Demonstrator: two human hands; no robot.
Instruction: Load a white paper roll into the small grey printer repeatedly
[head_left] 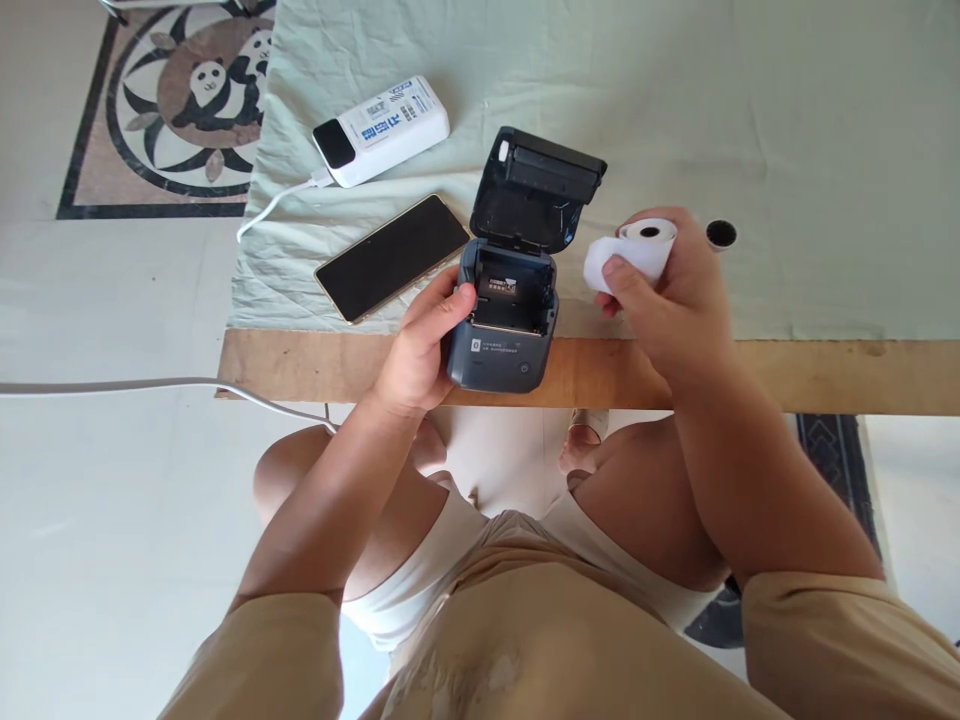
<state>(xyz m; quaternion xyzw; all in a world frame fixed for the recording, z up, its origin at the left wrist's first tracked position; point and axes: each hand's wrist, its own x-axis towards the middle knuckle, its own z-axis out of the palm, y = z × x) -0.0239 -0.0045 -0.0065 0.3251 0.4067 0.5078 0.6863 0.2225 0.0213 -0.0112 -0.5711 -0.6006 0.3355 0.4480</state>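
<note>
The left hand (420,345) gripped the open printer (504,325); the right hand (667,290) held the paper roll (634,250) just right of it, core axis pointing up toward the camera.

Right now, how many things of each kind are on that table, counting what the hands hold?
Printer: 1
Paper roll: 1
Phone: 1
Power bank: 1
Empty core: 1
Total: 5

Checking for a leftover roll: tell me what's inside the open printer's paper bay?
The small dark grey printer shows a bare bay with one printed label; its near floor hides behind the front wall.
</note>
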